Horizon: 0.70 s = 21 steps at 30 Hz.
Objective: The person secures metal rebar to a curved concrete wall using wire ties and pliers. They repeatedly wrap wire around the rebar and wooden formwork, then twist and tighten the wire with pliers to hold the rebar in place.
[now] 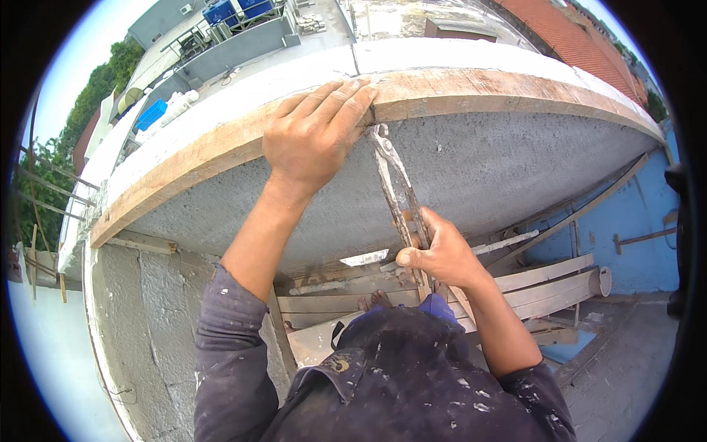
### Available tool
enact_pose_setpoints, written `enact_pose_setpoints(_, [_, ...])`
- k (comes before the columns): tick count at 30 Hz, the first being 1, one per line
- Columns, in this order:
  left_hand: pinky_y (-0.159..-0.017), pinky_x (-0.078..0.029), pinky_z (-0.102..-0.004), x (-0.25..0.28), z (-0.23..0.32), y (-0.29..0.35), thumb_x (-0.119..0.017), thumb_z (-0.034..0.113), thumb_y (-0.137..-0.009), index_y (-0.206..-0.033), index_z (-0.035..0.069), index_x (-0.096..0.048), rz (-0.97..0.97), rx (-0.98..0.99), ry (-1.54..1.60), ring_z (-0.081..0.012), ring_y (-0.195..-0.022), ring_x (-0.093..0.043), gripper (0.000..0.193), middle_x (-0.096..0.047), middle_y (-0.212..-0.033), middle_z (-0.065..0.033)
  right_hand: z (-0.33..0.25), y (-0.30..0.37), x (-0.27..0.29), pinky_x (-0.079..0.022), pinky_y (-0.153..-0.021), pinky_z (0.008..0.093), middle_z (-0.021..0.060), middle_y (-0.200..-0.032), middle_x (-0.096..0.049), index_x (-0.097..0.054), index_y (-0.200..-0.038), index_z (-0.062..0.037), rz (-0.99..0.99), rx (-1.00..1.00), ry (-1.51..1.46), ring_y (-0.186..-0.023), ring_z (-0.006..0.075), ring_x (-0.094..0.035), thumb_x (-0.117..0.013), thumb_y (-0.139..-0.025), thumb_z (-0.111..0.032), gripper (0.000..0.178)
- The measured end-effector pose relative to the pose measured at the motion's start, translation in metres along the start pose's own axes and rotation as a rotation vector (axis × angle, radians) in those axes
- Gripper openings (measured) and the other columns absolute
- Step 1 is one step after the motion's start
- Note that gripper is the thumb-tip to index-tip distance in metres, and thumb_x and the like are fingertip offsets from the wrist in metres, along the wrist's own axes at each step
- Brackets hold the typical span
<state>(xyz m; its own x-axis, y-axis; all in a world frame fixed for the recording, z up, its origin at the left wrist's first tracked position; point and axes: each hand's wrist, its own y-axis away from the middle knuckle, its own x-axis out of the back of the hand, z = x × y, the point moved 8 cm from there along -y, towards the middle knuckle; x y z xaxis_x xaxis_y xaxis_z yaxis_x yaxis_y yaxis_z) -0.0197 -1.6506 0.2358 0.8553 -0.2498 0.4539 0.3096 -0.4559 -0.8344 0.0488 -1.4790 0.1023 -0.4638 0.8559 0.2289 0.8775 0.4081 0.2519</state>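
A long wooden board (442, 96) runs along the top edge of a rough grey plastered wall (471, 158). My left hand (313, 136) is closed over the board left of its middle, fingers draped across the top. A pair of long-handled pincers (394, 177), smeared with pale plaster, is held in my right hand (442, 250), which wraps round the lower handles. Its jaws point up and sit just under the board, close to my left fingertips, by a dark bit of wire or rod (370, 114). Whether the jaws grip it, I cannot tell.
Planks (530, 295) form a platform below, where my feet show. A slanting wooden strip (574, 214) and a blue wall (633, 243) are at the right. Beyond the board lie a white ledge (471, 55), lower rooftops and blue tanks (236, 10).
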Motion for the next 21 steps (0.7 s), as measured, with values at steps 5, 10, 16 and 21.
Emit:
enact_pose_setpoints(5, [-0.087, -0.059, -0.0287, -0.002, -0.001, 0.002, -0.088, 0.022, -0.073, -0.118, 0.027, -0.077, 0.013, 0.004, 0.011, -0.0128, -0.106, -0.076, 0.047, -0.08, -0.111, 0.0066, -0.035, 0.038, 0.034, -0.054, -0.072, 0.0451, 0.0143, -0.084, -0.065, -0.058, -0.128, 0.0036, 0.88, 0.541, 0.818, -0.075, 0.0383, -0.066, -0.079, -0.093, -0.027, 0.051])
enact_pose_setpoints(10, [-0.084, -0.059, -0.0292, -0.003, -0.001, 0.003, -0.081, 0.023, -0.081, -0.113, 0.026, -0.079, 0.025, -0.014, 0.013, -0.013, -0.104, -0.076, 0.032, -0.081, -0.109, 0.0052, 0.03, 0.003, 0.01, -0.041, -0.049, 0.0313, 0.0018, -0.071, -0.056, -0.062, -0.124, -0.0027, 0.318, 0.269, -0.117, -0.048, 0.0199, -0.049, -0.068, -0.1, -0.048, 0.051])
enact_pose_setpoints(16, [-0.089, -0.059, -0.0297, 0.0, 0.001, -0.001, -0.088, 0.023, -0.07, -0.118, 0.025, -0.077, 0.01, 0.007, 0.029, -0.0139, -0.108, -0.075, 0.049, -0.079, -0.114, 0.0068, 0.021, 0.012, -0.064, -0.032, -0.047, 0.0218, -0.0036, -0.072, -0.05, -0.061, -0.125, -0.0057, -0.554, -0.126, -1.338, -0.05, 0.006, -0.039, -0.053, -0.105, -0.057, 0.056])
enact_pose_setpoints(21, [-0.094, -0.058, -0.0324, -0.004, -0.003, 0.004, -0.088, 0.021, -0.072, -0.122, 0.024, -0.075, -0.072, 0.034, 0.047, -0.0145, -0.112, -0.073, 0.052, -0.078, -0.119, 0.004, 0.011, 0.013, -0.02, -0.062, -0.085, 0.0469, 0.0207, -0.142, -0.055, -0.036, -0.161, -0.0026, -0.256, 0.074, -0.801, -0.123, 0.0344, -0.063, -0.057, -0.108, -0.042, 0.069])
